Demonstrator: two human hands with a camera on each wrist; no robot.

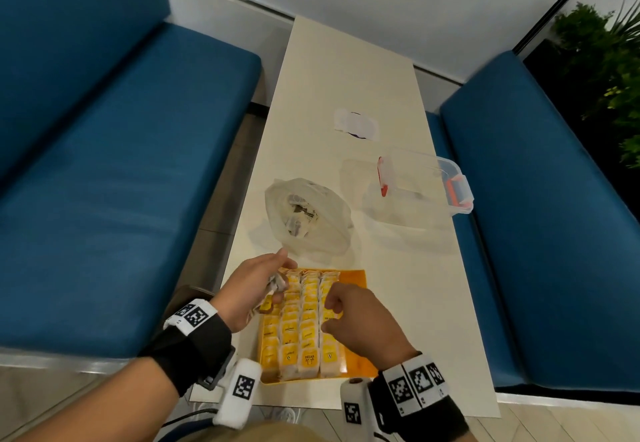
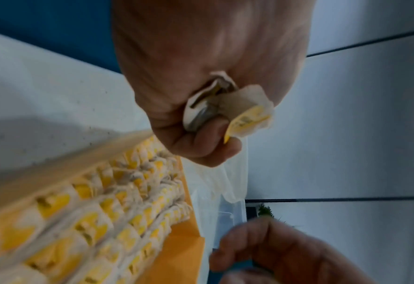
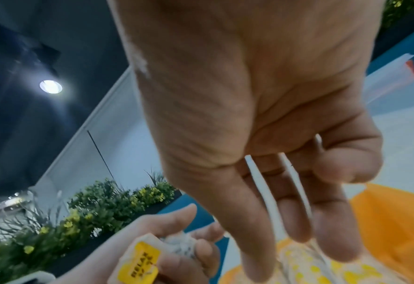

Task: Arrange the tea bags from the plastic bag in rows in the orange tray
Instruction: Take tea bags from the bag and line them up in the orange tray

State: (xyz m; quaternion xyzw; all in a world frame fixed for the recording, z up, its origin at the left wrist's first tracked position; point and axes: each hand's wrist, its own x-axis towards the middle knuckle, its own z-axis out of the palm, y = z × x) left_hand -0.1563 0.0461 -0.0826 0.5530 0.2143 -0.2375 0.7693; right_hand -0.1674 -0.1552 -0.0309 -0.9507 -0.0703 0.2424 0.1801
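The orange tray lies at the table's near edge, with several rows of yellow-tagged tea bags standing in it. My left hand hovers over the tray's far left corner and grips a small bunch of tea bags; one of them shows a yellow tag. My right hand is over the right-hand row, its fingers nearly straight and reaching down onto the bags. Just beyond the tray sits the crumpled plastic bag, and some tea bags show inside it. The tray's right strip is bare.
A clear plastic box with red clips stands at the right of the table, its rim near the edge. Farther back lies a flat white piece. Blue benches flank the narrow table. Plants stand at the far right.
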